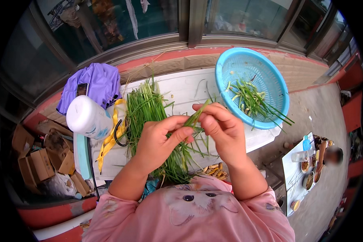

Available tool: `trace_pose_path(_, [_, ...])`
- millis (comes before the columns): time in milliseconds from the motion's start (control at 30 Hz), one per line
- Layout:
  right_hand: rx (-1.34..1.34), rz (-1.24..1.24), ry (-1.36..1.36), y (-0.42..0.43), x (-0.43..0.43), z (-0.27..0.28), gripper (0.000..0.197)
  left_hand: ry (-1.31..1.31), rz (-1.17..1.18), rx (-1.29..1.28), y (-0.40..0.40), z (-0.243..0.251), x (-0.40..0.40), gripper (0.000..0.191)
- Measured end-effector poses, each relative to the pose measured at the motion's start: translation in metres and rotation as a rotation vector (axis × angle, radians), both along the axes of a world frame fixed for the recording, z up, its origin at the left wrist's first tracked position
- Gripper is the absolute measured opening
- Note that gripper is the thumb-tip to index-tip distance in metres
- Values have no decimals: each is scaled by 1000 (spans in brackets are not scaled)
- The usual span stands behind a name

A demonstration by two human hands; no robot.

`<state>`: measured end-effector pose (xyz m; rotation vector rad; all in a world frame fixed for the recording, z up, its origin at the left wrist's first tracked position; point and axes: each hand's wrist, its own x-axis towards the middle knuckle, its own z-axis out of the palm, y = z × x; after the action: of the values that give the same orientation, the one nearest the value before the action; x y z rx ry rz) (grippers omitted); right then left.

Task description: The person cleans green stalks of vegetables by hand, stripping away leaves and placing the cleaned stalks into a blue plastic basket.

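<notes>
My left hand (pixel 163 137) pinches a few flat green leaves, likely garlic chives (pixel 196 116), between thumb and fingers. At the upper end of the same leaves is my right hand (pixel 222 130), its fingertips closed on them. Beneath and left of my hands a large pile of long green chives (pixel 148 106) lies across the white table (pixel 186 83), reaching its near edge by my body. A light blue plastic colander (pixel 282 87) stands to the right, holding loose chives and pale trimmings (pixel 251 96). Several long leaves hang over its near rim.
A white container (pixel 89 116), a yellow strap (pixel 109 139) and a purple cloth item (pixel 92 80) with a phone on it are at the left. Cardboard boxes (pixel 42 165) lie beyond. At the right, a small table (pixel 290 169) holds bowls; a person is beside it.
</notes>
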<state>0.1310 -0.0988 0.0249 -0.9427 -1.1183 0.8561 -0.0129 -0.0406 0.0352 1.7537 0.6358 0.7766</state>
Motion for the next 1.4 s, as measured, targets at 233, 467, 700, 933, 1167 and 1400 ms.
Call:
trace_pose_path(233, [141, -236, -502, -1, 7, -4, 8, 160, 88, 295, 1, -5, 0, 15])
trace_pose_path(467, [69, -272, 206, -9, 24, 16, 12, 57, 38, 180, 2, -18, -10, 16])
trace_pose_path(700, [-190, -200, -826, -3, 27, 8, 18, -82, -288, -458, 2, -13, -15, 25])
trace_pose_path(933, [-68, -170, -409, 1, 6, 5, 12, -48, -278, -384, -2, -16, -5, 21])
trace_pose_path(1167, [84, -230, -558, 2, 4, 2, 16, 14, -107, -126, -6, -6, 1, 16])
trace_pose_path(1400, [-88, -270, -439, 3, 20, 1, 6, -105, -179, -329, -5, -10, -3, 17])
